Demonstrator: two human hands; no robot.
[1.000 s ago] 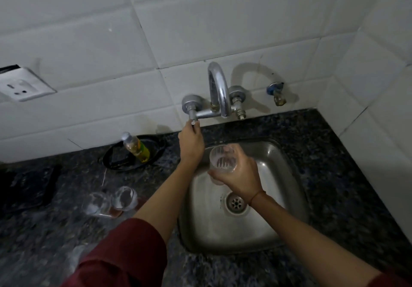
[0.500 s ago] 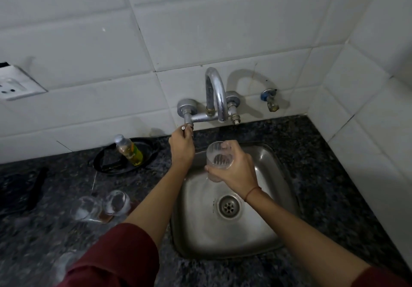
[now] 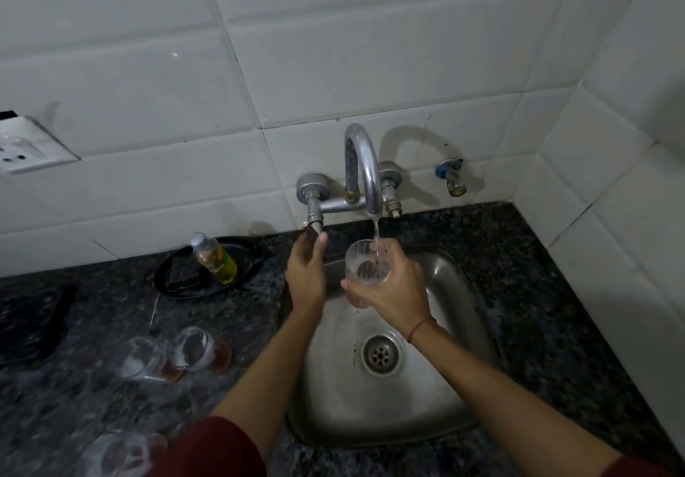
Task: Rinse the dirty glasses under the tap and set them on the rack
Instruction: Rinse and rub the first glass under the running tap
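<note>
right hand [image 3: 393, 287] grips the glass [image 3: 365, 269] upright over the sink [image 3: 370, 402], under the running tap [image 3: 365, 165]. left hand [image 3: 305, 272] meets the tap handle [image 3: 314, 223]; grip unclear. advice: hold the rim under the stream, swirl, tip out. no rack visible; dirty glasses [image 3: 192, 348] on the bench [image 3: 556, 328] are blurred.

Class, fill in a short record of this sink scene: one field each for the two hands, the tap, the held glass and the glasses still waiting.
left hand: fingertips pinch the tap handle
right hand: holds the glass over the sink
tap: running, and the stream falls into the glass
waiting glasses: two on the counter left of the sink, brownish dregs inside
third glass: nearer, blurred
rack: not in view
</note>
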